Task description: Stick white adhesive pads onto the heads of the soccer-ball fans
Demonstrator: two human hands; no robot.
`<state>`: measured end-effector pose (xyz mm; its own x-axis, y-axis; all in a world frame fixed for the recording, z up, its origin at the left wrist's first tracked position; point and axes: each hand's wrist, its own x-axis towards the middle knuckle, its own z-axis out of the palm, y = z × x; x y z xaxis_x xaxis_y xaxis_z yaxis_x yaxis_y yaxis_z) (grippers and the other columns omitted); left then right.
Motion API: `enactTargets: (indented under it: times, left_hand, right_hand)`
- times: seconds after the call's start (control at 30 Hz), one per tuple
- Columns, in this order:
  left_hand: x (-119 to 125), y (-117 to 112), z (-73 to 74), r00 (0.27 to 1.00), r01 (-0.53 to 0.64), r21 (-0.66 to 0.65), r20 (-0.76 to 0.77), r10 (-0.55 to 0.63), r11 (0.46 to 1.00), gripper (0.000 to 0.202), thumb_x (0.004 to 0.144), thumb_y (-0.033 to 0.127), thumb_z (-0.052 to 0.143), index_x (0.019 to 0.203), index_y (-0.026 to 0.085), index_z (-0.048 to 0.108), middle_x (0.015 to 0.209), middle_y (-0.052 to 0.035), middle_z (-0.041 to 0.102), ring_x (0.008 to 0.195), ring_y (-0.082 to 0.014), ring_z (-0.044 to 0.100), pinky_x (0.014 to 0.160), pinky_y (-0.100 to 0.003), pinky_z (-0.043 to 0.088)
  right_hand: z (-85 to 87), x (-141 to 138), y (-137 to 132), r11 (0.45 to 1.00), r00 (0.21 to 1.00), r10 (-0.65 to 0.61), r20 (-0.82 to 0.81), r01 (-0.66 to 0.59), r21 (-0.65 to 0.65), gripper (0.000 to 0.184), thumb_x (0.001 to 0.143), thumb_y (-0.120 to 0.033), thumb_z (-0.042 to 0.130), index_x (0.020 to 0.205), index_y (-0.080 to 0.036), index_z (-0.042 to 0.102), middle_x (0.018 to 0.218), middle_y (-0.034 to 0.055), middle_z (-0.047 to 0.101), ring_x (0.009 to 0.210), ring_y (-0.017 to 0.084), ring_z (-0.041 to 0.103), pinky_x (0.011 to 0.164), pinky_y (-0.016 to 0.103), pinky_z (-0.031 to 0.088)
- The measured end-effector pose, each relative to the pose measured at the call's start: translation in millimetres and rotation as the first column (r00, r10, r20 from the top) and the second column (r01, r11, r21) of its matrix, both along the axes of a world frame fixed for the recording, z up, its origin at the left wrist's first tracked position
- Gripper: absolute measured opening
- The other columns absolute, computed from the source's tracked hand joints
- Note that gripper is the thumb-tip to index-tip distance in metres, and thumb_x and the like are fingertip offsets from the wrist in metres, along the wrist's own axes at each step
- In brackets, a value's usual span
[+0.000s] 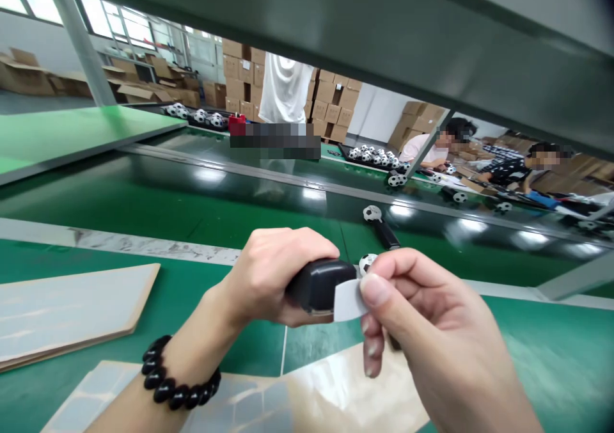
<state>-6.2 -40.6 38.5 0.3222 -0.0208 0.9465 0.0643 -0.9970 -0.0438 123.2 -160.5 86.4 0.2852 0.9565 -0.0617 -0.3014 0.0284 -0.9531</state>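
My left hand (273, 279) grips a black plastic handle (319, 286), and a small black-and-white soccer ball (368, 262) shows just beyond it. Between thumb and fingers, my right hand (412, 305) pinches a white label (350, 300), which touches the end of the handle. A black beaded bracelet (177, 378) circles my left wrist. Under my forearm lies a sheet of pale labels (240, 407). Another ball-topped black handle (381, 224) rests on the green belt beyond my hands.
A green conveyor belt (192, 206) runs across the view, with more ball-topped handles along it. A dark green shelf (311, 23) crosses overhead. A stack of pale boards (71, 311) lies at left. Co-workers (508, 164) sit at far right, with stacked cartons (330, 103) behind.
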Motion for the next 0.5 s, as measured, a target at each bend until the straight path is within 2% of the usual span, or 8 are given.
enactTargets:
  times: [0.17, 0.3, 0.5]
  left_hand:
    - [1.0, 1.4, -0.4, 1.0, -0.014, 0.007, -0.01, 0.015, 1.0, 0.03, 0.102, 0.045, 0.049, 0.097, 0.017, 0.057, 0.075, -0.0041, 0.073, 0.061, -0.0145, 0.071, 0.056, -0.023, 0.058]
    - [1.4, 1.4, -2.3, 0.999, -0.033, 0.009, -0.009, 0.033, 0.999, 0.03, 0.097, 0.047, 0.057, 0.096, 0.016, 0.057, 0.073, -0.0028, 0.072, 0.059, -0.0147, 0.07, 0.055, -0.023, 0.058]
    - [1.6, 0.6, -4.2, 0.999, -0.042, 0.006, -0.002, 0.042, 0.999, 0.031, 0.097, 0.048, 0.056, 0.098, 0.016, 0.057, 0.074, -0.003, 0.072, 0.06, -0.0148, 0.071, 0.056, -0.023, 0.058]
  right_hand:
    - [-1.6, -0.3, 1.6, 0.999, 0.998, -0.043, 0.042, 0.044, -0.017, 0.021, 0.067, -0.028, 0.088, 0.062, -0.02, 0.069, 0.047, -0.0072, 0.063, 0.037, 0.002, 0.053, 0.039, 0.008, 0.046]
    - [-2.0, -1.3, 2.3, 0.998, 0.997, -0.058, 0.045, 0.059, -0.012, 0.021, 0.068, -0.03, 0.086, 0.063, -0.02, 0.069, 0.047, -0.0074, 0.062, 0.036, 0.002, 0.051, 0.039, 0.009, 0.046]
    - [-3.4, -2.5, 2.6, 0.997, 0.996, -0.074, 0.052, 0.074, -0.002, 0.019, 0.07, -0.029, 0.084, 0.064, -0.022, 0.069, 0.048, -0.0084, 0.062, 0.036, 0.002, 0.05, 0.038, 0.008, 0.046]
